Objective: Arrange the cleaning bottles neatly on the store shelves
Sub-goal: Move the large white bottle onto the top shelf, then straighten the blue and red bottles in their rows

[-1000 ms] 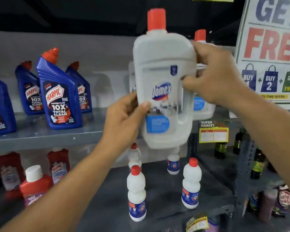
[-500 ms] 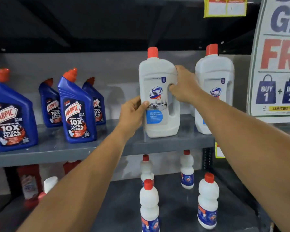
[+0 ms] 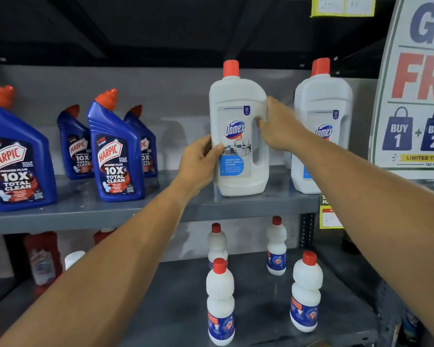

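We hold the Domex bottle upright on the shelf | left hand wraps its side, right hand hooks its handle | label faces out, so shoppers can read it

The white bottle is showing "Domex" and "Disinfectant Multi-Surface Cleaner"; its neighbour is also reading "Domex". The blue bottles are reading "Harpic Power Plus 10X Total Clean". The poster is showing "BUY 1 + BUY 2" and "LIMITED TIME".
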Action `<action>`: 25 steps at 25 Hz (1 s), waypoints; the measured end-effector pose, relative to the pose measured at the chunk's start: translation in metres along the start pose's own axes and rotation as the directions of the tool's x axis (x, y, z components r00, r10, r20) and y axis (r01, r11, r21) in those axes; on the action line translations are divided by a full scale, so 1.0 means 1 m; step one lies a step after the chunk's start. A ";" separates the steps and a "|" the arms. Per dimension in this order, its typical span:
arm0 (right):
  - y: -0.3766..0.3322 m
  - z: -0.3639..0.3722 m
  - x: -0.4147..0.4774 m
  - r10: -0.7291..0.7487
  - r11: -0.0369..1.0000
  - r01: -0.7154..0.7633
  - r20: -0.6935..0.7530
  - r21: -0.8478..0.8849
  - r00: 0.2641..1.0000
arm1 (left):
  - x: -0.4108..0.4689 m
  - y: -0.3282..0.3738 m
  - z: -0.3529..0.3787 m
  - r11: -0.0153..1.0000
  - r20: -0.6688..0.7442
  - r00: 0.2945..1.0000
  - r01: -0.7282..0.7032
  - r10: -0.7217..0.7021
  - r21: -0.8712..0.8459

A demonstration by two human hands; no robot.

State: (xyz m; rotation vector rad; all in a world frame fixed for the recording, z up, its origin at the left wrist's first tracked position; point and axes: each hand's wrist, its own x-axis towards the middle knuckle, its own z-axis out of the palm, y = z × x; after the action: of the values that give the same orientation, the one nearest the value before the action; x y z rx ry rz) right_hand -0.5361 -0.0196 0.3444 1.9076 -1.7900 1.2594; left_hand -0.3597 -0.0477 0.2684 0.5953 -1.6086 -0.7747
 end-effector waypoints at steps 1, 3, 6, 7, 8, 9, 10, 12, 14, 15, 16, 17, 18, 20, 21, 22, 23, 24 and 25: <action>0.000 -0.001 -0.002 -0.022 1.000 0.022 -0.002 -0.014 1.000 | 0.000 0.002 -0.003 0.996 0.007 1.000 -0.018 0.018 0.090; 0.001 -0.003 -0.007 -0.089 0.996 0.088 -0.055 -0.014 0.995 | -0.003 0.008 -0.007 0.930 0.041 0.989 -0.147 0.141 0.336; -0.002 0.001 -0.016 -0.198 0.980 0.199 -0.140 -0.008 0.970 | -0.003 0.011 -0.023 0.568 0.133 0.909 -0.356 0.396 0.742; -0.004 0.004 -0.019 -0.233 0.972 0.229 -0.143 -0.042 0.962 | -0.002 0.013 -0.031 0.417 0.166 0.887 -0.360 0.432 0.835; -0.005 0.008 -0.022 -0.248 0.967 0.238 -0.139 -0.088 0.959 | 0.000 0.015 -0.039 0.283 0.199 0.874 -0.347 0.444 0.894; -0.007 0.013 -0.025 -0.239 0.965 0.221 -0.130 -0.140 0.962 | 0.000 0.017 -0.049 0.170 0.227 0.868 -0.329 0.442 0.929; -0.009 0.017 -0.030 -0.218 0.961 0.192 -0.121 -0.199 0.968 | 0.000 0.019 -0.056 0.083 0.249 0.866 -0.314 0.434 0.946; -0.016 0.024 -0.043 -0.195 0.940 0.149 -0.127 -0.306 0.973 | -0.002 0.021 -0.067 -0.019 0.248 0.871 -0.265 0.424 0.964; -0.029 0.030 -0.060 -0.265 0.916 0.193 -0.168 -0.352 0.950 | -0.008 0.024 -0.079 -0.001 0.137 0.883 -0.152 0.448 0.988; -0.038 0.035 -0.069 -0.350 0.897 0.275 -0.175 -0.347 0.920 | -0.014 0.024 -0.087 0.081 0.034 0.883 -0.081 0.468 0.993; -0.048 0.043 -0.077 -0.445 0.871 0.380 -0.173 -0.311 0.879 | -0.020 0.025 -0.098 0.206 -0.091 0.868 -0.013 0.488 0.978; -0.059 0.055 -0.085 -0.486 0.867 0.448 -0.167 -0.217 0.858 | -0.026 0.024 -0.110 0.352 -0.226 0.842 0.046 0.490 0.935; -0.073 0.069 -0.090 -0.462 0.887 0.455 -0.125 -0.082 0.878 | -0.032 0.022 -0.124 0.501 -0.358 0.811 0.094 0.463 0.860; -0.109 0.095 -0.096 -0.306 0.939 0.293 0.046 0.181 0.951 | -0.042 0.014 -0.155 0.767 -0.578 0.755 0.161 0.310 0.622; -0.127 0.107 -0.097 -0.198 0.952 0.151 0.161 0.266 0.967 | -0.043 0.009 -0.169 0.866 -0.651 0.737 0.196 0.179 0.460; -0.142 0.119 -0.095 -0.110 0.944 0.020 0.257 0.330 0.960 | -0.044 0.006 -0.181 0.930 -0.687 0.727 0.235 0.026 0.283; -0.159 0.131 -0.093 -0.055 0.924 -0.070 0.314 0.375 0.948 | -0.044 0.004 -0.192 0.955 -0.682 0.720 0.274 -0.128 0.110; -0.169 0.139 -0.091 -0.022 0.903 -0.127 0.339 0.411 0.941 | -0.044 0.004 -0.195 0.952 -0.649 0.720 0.305 -0.247 -0.024; -0.178 0.146 -0.091 0.004 0.885 -0.167 0.352 0.434 0.936 | -0.044 0.005 -0.199 0.938 -0.614 0.721 0.332 -0.321 -0.101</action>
State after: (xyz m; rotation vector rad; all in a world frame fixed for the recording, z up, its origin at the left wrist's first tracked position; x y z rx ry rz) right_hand -0.3043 -0.0162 0.2583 2.4599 -1.8777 1.5773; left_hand -0.1565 -0.0434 0.2605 1.0483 -0.8963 -0.7141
